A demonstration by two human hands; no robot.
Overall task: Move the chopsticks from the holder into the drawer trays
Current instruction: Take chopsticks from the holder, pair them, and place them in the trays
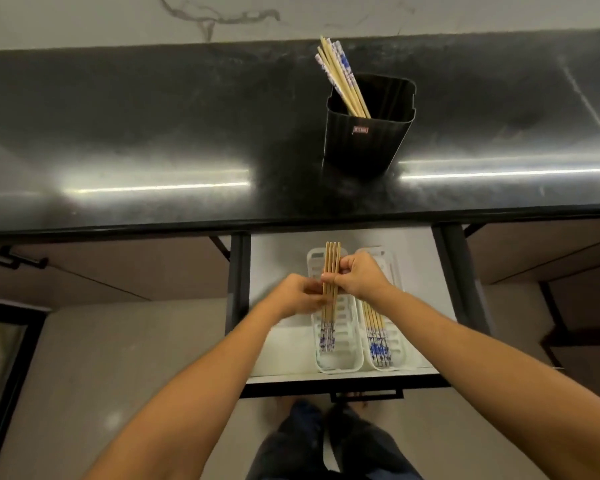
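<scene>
A black ribbed holder (364, 133) stands on the dark counter with several chopsticks (340, 74) leaning out to its upper left. Below it the drawer is open, with two white slotted trays side by side. Over the left tray (340, 362), both hands pinch a flat bundle of several bamboo chopsticks (329, 306) with blue-patterned ends. My left hand (297, 294) grips the bundle from the left, my right hand (361, 275) from the right. The right tray (404, 351) holds several chopsticks (376, 336) lying lengthwise.
The glossy black counter (153, 140) runs the full width, its front edge overhanging the drawer's rear. The white drawer (281, 258) has dark side rails and a black handle (366, 394) at the near edge. Closed cabinet fronts flank it. My legs stand below.
</scene>
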